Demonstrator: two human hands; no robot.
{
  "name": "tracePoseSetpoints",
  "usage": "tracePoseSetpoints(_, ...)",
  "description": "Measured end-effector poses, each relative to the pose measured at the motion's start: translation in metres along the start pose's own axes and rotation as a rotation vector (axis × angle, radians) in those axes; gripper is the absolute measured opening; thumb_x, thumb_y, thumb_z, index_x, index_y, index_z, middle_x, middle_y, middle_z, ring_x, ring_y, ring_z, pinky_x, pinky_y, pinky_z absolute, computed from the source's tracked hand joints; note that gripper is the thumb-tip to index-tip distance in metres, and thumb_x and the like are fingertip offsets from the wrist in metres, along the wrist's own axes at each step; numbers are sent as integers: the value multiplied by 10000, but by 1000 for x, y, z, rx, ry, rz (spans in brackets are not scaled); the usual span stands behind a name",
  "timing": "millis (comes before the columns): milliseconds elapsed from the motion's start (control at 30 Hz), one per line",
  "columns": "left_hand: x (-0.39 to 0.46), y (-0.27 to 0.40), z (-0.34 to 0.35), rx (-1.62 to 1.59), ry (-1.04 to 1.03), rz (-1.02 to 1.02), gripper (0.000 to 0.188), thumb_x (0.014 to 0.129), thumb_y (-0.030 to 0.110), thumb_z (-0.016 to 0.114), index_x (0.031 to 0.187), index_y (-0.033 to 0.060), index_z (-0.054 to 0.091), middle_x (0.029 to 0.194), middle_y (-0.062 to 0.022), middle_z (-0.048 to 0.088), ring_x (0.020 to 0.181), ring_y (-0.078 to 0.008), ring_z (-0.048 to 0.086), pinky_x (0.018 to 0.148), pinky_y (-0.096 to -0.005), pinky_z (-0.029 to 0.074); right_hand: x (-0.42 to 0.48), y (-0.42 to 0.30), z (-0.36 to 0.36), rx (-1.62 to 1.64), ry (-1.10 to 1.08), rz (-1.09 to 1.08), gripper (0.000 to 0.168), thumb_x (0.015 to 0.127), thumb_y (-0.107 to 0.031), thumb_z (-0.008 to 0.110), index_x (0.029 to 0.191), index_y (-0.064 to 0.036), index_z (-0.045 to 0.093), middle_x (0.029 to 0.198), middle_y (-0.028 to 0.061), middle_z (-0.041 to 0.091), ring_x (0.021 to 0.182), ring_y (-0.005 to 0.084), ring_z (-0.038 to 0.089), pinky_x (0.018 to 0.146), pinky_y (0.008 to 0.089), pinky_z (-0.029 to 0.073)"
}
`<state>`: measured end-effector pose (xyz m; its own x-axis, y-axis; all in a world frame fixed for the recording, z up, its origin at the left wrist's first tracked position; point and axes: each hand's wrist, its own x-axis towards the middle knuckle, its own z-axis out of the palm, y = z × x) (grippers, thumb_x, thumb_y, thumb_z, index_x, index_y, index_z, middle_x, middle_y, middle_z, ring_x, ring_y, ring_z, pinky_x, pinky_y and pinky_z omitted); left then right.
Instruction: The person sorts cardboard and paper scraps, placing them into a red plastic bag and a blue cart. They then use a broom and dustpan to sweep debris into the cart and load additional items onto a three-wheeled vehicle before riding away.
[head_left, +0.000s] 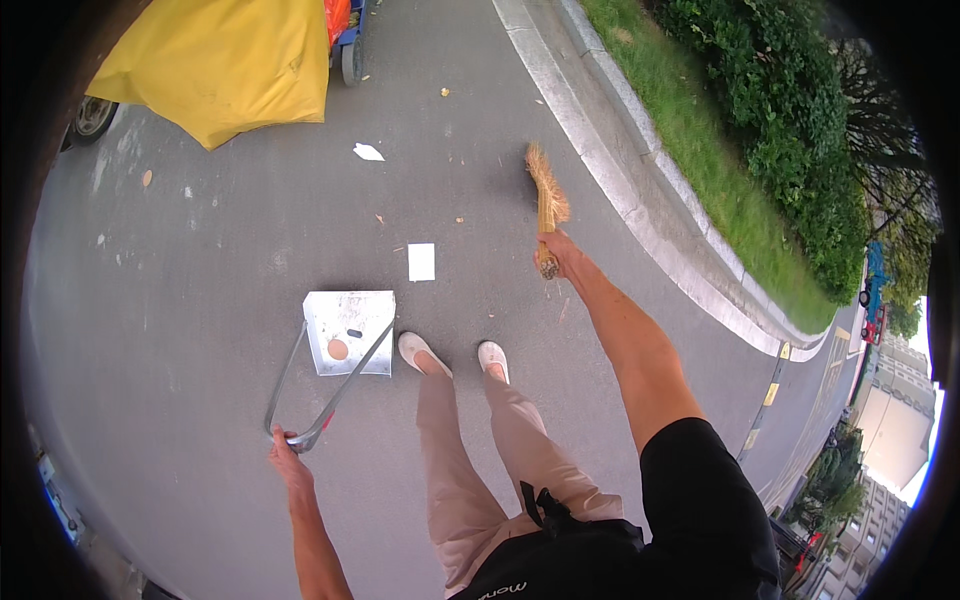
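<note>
My left hand (287, 454) grips the bent metal handle (344, 391) of a dustpan. The metal pan (349, 311) lies left of my feet, with a round tan piece (337, 349) and a small dark piece (354, 333) in it. Out to the right, my right hand (556, 247) is closed around the bound stem of a straw hand broom (550, 191), bristles pointing away from me over the pavement. Between pan and broom, a white rectangular sheet (421, 262) lies flat. Farther off is a crumpled white scrap (368, 152).
A yellow cover (240, 67) drapes over something wheeled at the upper left, beside a blue cart's wheel (352, 63). Along the right runs a stone curb (611, 184) with grass (686, 150) and bushes (795, 142). Dry leaves (445, 92) dot the asphalt; another round tan piece (147, 178) lies left.
</note>
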<state>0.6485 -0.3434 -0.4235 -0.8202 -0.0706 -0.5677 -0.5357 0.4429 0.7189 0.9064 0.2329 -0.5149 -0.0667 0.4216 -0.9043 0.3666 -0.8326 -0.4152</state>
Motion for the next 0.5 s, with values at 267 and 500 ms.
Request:
tracePoseSetpoints(267, 42, -4, 61, 18, -155, -75, 352, 818, 344, 605, 583, 107, 496, 574, 39, 456, 547, -70, 404, 534, -259, 313, -81, 70, 47, -326, -210, -9, 689, 860, -119, 541, 1416, -221, 146, 741, 75, 487, 499, 154, 493, 420, 302, 449)
tracePoseSetpoints(500, 38, -41, 77, 76, 32, -130, 338, 815, 325, 597, 622, 56, 529, 600, 5, 491, 566, -91, 433, 543, -274, 340, -91, -38, 49, -446, -209, -102, 646, 892, -146, 515, 1422, -242, 159, 707, 69, 492, 485, 149, 492, 398, 288, 419)
